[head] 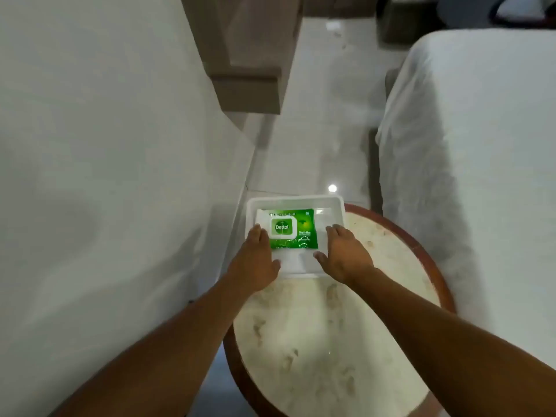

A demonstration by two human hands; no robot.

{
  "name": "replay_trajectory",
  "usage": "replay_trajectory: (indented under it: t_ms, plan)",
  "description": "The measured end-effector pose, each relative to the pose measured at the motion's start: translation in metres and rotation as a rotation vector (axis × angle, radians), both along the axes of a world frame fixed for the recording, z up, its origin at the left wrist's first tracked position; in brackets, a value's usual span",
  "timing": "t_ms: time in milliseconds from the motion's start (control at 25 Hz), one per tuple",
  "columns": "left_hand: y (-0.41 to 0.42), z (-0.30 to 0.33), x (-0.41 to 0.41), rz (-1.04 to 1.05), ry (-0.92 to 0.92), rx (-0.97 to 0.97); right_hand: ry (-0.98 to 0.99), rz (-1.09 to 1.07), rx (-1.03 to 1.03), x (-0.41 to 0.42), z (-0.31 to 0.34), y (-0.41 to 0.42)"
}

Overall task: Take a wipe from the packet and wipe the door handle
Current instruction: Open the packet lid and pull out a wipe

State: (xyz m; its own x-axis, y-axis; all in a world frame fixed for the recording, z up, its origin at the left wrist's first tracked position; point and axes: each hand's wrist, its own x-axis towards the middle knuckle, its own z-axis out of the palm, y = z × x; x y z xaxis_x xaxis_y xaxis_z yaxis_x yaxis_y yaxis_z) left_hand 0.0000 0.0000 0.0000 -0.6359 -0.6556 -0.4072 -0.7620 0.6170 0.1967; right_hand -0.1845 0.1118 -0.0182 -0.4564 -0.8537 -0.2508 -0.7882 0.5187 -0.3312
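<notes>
Both hands flat and empty, the left hand (pixel 255 260) sits nearest the flap of the green wipe packet (pixel 293 233), lying lengthwise left-to-right in the white tray (pixel 335 206), right hand (pixel 346 254) flanking.

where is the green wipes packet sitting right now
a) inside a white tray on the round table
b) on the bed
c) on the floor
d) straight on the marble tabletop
a: the green wipes packet lies flat inside the white tray, which rests at the far edge of the round table, with the left hand and the right hand at either side of it.
</notes>
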Motion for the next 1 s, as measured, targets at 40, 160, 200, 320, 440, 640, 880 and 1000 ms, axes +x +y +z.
replay_trajectory:
  t_ms: [40,160,200,320,440,640,880,1000]
  plan:
    - [-0.008,-0.029,-0.003,0.024,-0.025,0.052,-0.031,0.009,0.014,0.002,-0.027,-0.013]
    - [-0.033,-0.082,-0.011,0.060,-0.114,0.134,-0.095,0.071,0.029,0.007,-0.069,-0.057]
    - [-0.039,-0.095,-0.017,0.051,-0.131,0.151,-0.094,0.099,0.009,0.006,-0.081,-0.073]
    - [-0.049,-0.123,-0.028,0.024,-0.154,0.196,-0.044,0.278,0.017,0.003,-0.097,-0.116]
    - [-0.049,-0.146,-0.031,0.013,-0.162,0.166,0.008,0.354,0.064,-0.003,-0.105,-0.144]
    - [-0.050,-0.159,-0.031,0.012,-0.138,0.149,0.107,0.438,0.160,-0.004,-0.101,-0.158]
    - [-0.050,-0.160,-0.030,0.014,-0.155,0.127,-0.077,0.041,-0.266,-0.021,-0.089,-0.162]
    - [-0.049,-0.160,-0.031,0.036,-0.148,0.134,-0.181,-0.194,-0.376,-0.014,-0.098,-0.158]
